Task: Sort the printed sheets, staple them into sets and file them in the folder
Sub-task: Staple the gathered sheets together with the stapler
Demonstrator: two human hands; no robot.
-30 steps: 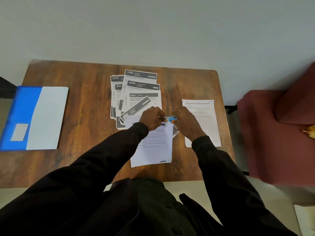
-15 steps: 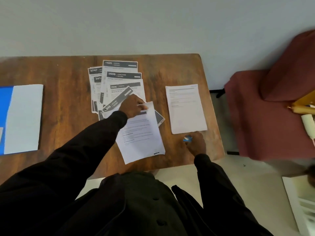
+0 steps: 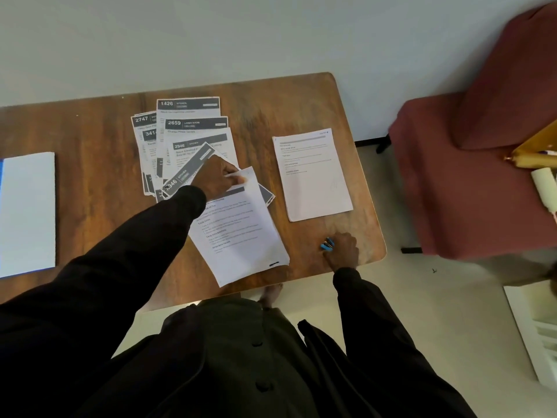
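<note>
- I see the left hand [image 3: 218,179] reaching across the wooden table [image 3: 90,176], its fingers curled and pinching the top edge of the near set of sheets [image 3: 241,233].
- On that set I can read the headings "TASK GOAL", "TASK DESCRIPTION" and "REQUIRED PROPS"; the finer print is too small for me.
- The right hand [image 3: 343,251] rests near the table's front right corner, its fingers closed round a small blue stapler [image 3: 327,244].
- Beyond the left hand lies the fan of printed sheets [image 3: 188,116], overlapping, with dark header bars: "1426 KITCHEN", "2747", "2659 LIVING ROOM", "2946 KITCHEN".
- One tilted sheet [image 3: 188,171] lies on the fan, touching the left hand; it ends in "946 KITCHEN".
- A second white set [image 3: 313,182] lies alone between the fan and the table's right edge.
- The folder [image 3: 27,212] lies at the far left, well apart from both hands.
</note>
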